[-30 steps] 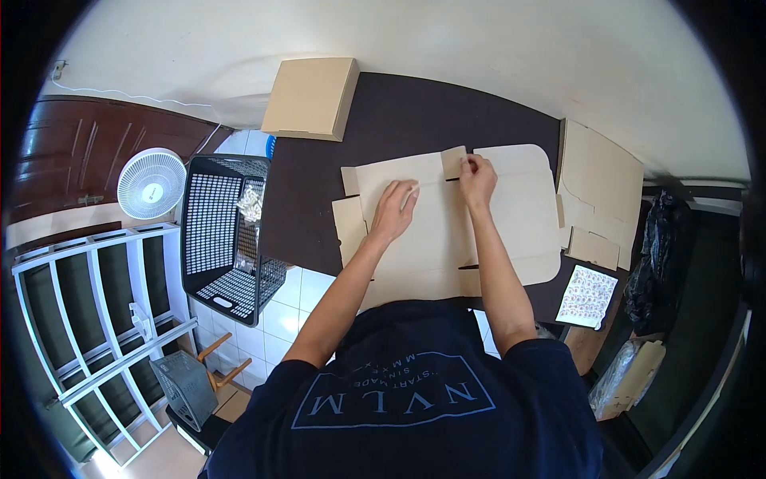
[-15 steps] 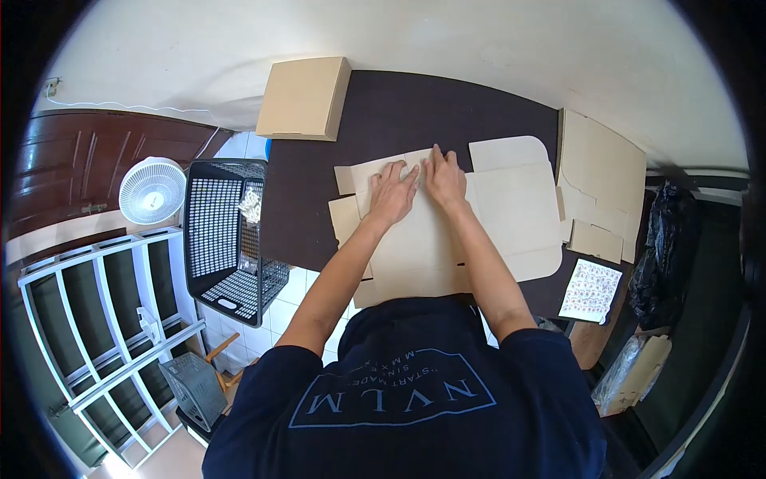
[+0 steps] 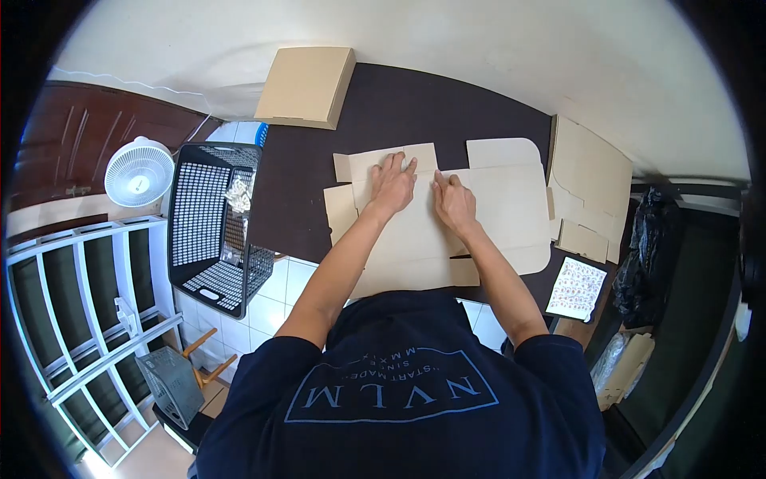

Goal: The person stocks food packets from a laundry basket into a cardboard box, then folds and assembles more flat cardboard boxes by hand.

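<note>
A flat, die-cut cardboard sheet [image 3: 511,203] lies unfolded on the dark table [image 3: 295,191], with creases and side flaps showing. On its upper left panel rests my left hand [image 3: 392,185], fingers spread and pressing on the board. My right hand [image 3: 456,203] touches the middle of the sheet near a crease, its index finger stretched out and the other fingers partly bent. Neither hand holds anything. A closed cardboard box [image 3: 305,86] sits at the table's back left corner.
More flat cardboard [image 3: 594,172] leans at the table's right side, near a patterned white sheet [image 3: 576,289]. A black plastic basket [image 3: 199,215] stands left of the table, beside a white fan [image 3: 139,177]. A black plastic bag [image 3: 638,255] hangs at the right.
My right hand has moved down and slightly right, from the upper panel to the middle crease. My left hand stays on the upper left panel. The camera view has shifted slightly.
</note>
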A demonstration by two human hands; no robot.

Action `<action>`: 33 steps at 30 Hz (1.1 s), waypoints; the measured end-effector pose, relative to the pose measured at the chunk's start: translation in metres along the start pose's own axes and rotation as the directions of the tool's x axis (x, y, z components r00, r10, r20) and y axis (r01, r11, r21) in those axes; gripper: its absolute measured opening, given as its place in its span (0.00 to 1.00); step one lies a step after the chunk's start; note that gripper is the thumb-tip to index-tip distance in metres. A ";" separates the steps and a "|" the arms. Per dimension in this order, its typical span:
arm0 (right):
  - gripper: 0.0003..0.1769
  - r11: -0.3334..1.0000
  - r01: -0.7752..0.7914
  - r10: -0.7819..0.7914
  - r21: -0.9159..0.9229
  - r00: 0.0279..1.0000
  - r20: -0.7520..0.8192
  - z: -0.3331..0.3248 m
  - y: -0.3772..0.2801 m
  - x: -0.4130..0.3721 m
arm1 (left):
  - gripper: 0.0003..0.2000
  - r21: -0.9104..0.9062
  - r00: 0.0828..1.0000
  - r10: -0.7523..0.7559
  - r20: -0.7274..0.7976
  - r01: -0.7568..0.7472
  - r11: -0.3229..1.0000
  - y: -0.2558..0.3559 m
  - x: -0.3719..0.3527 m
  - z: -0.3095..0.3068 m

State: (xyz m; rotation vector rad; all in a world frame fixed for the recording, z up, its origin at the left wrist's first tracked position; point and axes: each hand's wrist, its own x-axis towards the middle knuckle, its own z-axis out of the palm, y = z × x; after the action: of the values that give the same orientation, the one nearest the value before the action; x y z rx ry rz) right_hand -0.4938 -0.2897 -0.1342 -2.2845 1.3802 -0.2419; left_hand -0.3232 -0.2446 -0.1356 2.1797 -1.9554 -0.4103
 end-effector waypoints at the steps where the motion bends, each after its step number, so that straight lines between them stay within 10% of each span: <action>1: 0.19 1.000 -0.009 0.009 0.013 1.000 0.003 -0.004 -0.002 0.000 | 0.22 -0.010 1.000 0.017 0.001 -0.017 1.000 -0.002 0.000 0.002; 15: 0.23 0.998 -0.055 0.054 -0.043 0.998 -0.028 -0.008 -0.021 0.078 | 0.22 -0.259 0.999 -0.023 -0.038 0.012 0.966 -0.011 -0.024 0.004; 17: 0.28 0.992 -0.113 0.118 0.048 0.986 -0.117 -0.011 -0.018 0.063 | 0.19 -0.700 0.971 -0.188 -0.145 0.034 0.714 -0.019 -0.045 -0.005; 21: 0.29 0.955 -0.170 0.239 0.244 0.927 -0.288 -0.030 0.014 0.014 | 0.18 -0.784 0.886 -0.463 -0.027 0.269 0.560 -0.045 -0.104 -0.049; 23: 0.27 0.934 -0.245 0.323 0.261 0.892 -0.317 -0.043 0.042 -0.021 | 0.24 -0.484 0.858 -0.508 -0.070 0.416 0.770 -0.069 -0.136 -0.036; 26: 0.25 0.890 -0.415 0.456 0.188 0.827 -0.330 -0.056 0.078 -0.067 | 0.33 -0.299 0.784 -0.619 0.048 0.602 0.740 -0.053 -0.168 -0.048; 33: 0.31 0.617 -0.781 0.757 0.096 0.556 -0.343 -0.069 0.117 -0.137 | 0.45 -0.268 0.861 -0.506 0.048 0.499 0.824 -0.048 -0.182 -0.019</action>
State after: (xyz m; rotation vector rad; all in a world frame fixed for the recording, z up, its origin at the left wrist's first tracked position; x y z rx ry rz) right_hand -0.6785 -0.2359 -0.1162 -1.4723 2.4731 -0.3169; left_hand -0.2887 -0.0589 -0.1184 2.4661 -1.1866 -0.6774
